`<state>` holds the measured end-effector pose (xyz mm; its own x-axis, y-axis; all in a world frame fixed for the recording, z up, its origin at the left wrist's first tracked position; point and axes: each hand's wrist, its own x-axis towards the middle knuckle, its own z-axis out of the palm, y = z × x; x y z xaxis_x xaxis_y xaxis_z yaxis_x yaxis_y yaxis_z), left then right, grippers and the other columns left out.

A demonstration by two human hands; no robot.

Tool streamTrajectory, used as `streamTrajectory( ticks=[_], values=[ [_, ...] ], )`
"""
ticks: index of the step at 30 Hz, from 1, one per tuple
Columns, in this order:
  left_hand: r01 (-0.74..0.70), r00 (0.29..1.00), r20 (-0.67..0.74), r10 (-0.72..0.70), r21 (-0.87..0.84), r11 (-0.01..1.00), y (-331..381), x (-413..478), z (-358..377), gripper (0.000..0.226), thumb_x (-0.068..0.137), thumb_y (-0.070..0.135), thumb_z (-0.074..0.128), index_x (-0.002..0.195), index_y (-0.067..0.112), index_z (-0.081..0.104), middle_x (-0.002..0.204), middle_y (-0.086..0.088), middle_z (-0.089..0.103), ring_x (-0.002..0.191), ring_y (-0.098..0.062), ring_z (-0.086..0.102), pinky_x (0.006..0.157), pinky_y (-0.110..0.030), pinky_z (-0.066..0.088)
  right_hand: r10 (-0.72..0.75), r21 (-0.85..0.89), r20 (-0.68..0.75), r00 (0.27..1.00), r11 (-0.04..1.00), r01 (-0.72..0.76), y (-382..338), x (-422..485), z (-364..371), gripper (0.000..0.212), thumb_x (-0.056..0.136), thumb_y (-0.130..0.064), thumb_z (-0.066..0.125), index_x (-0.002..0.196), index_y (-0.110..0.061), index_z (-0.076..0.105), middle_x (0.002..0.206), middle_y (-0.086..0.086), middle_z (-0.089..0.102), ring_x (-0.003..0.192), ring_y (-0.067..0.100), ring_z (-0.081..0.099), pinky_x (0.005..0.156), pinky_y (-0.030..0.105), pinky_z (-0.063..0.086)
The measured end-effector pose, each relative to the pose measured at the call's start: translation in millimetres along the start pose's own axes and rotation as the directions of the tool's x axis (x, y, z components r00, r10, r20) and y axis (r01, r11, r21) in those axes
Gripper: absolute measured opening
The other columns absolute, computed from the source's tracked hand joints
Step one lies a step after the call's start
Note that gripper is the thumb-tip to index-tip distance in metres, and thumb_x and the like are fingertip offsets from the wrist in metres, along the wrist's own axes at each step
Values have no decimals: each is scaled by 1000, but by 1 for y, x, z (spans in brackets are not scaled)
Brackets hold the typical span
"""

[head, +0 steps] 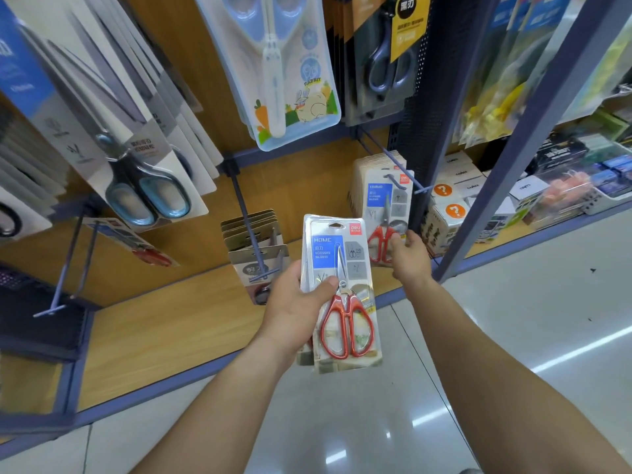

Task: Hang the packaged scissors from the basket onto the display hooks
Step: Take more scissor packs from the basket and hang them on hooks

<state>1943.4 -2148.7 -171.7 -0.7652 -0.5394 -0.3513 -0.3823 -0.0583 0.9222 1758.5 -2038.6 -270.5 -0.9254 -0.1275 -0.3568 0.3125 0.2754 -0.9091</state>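
Observation:
My left hand grips a small stack of packaged scissors with red handles, thumb across the front pack. My right hand holds the lower edge of another red-handled pack that hangs on a blue display hook at the lower right of the wooden panel. More packs of the same kind hang behind it on that hook. The basket is out of view.
Left of centre a hook carries grey-carded packs. Bigger scissors packs hang upper left, and a rabbit-print pack hangs at top centre. Bare hooks jut out at lower left. A blue shelf post stands to the right, with boxed goods behind it.

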Motion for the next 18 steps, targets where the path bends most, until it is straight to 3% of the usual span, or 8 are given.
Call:
streamTrajectory(
  ticks=[3, 5, 8, 11, 13, 15, 18],
  values=[
    [1, 1000, -14, -1, -2, 1000, -1, 1, 0, 16, 95, 27, 71, 103, 36, 60, 97, 13, 77, 80, -7, 77, 62, -26, 62, -13, -18, -49, 999, 1000, 12, 5, -30, -9, 45, 108, -33, 45, 150, -15, 45, 143, 4, 55, 133, 25, 50, 109, 40, 38],
    [7, 1000, -26, -7, -2, 1000, -1, 2, 0, 17, 95, 27, 72, 104, 36, 60, 100, 11, 78, 82, -10, 78, 68, -31, 64, 12, 63, 29, 1000, 998, -14, 11, -59, -15, 31, 108, -33, 46, 128, -15, 60, 130, 8, 68, 116, 28, 63, 97, 39, 47],
    [4, 999, -46, -4, -9, 1000, 0, 1, 5, 18, 94, 29, 73, 106, 36, 60, 104, 8, 77, 87, -12, 78, 78, -40, 65, -5, 198, 209, 978, 980, -37, 8, -106, -22, 32, 107, -36, 47, 109, -14, 70, 96, 8, 77, 86, 22, 75, 73, 32, 58],
    [-24, 998, -63, 24, 3, 1000, 2, -1, 11, 26, 90, 27, 78, 112, 29, 63, 106, 5, 78, 91, -14, 77, 81, -41, 65, -118, 267, 312, 943, 963, 32, -1, -142, -29, 16, 98, -24, 66, 112, -16, 70, 98, 6, 78, 84, 20, 77, 68, 31, 61],
    [-39, 997, -63, 37, -20, 999, 3, -3, 12, 29, 87, 21, 82, 112, 24, 67, 104, 4, 79, 92, -16, 77, 85, -44, 63, -149, 303, 304, 941, 951, 53, -2, -150, -32, 30, 85, -16, 80, 112, -14, 69, 99, 7, 79, 85, 25, 78, 66, 32, 61],
    [-37, 998, -49, 35, -34, 999, 4, -4, 12, 29, 86, 20, 82, 112, 23, 68, 103, 4, 80, 94, -18, 77, 88, -49, 62, -139, 321, 296, 945, 946, 39, -1, -150, -34, 38, 78, -18, 83, 113, -12, 68, 100, 9, 79, 84, 27, 78, 64, 32, 60],
    [-48, 997, -69, 47, -10, 999, 5, -4, 8, 24, 90, 20, 78, 113, 22, 69, 105, 5, 79, 96, -17, 76, 91, -50, 61, -128, 367, 261, 957, 930, 24, 2, -142, -41, 29, 90, -8, 74, 116, -12, 64, 102, 7, 80, 84, 26, 78, 61, 33, 60]
  ],
)
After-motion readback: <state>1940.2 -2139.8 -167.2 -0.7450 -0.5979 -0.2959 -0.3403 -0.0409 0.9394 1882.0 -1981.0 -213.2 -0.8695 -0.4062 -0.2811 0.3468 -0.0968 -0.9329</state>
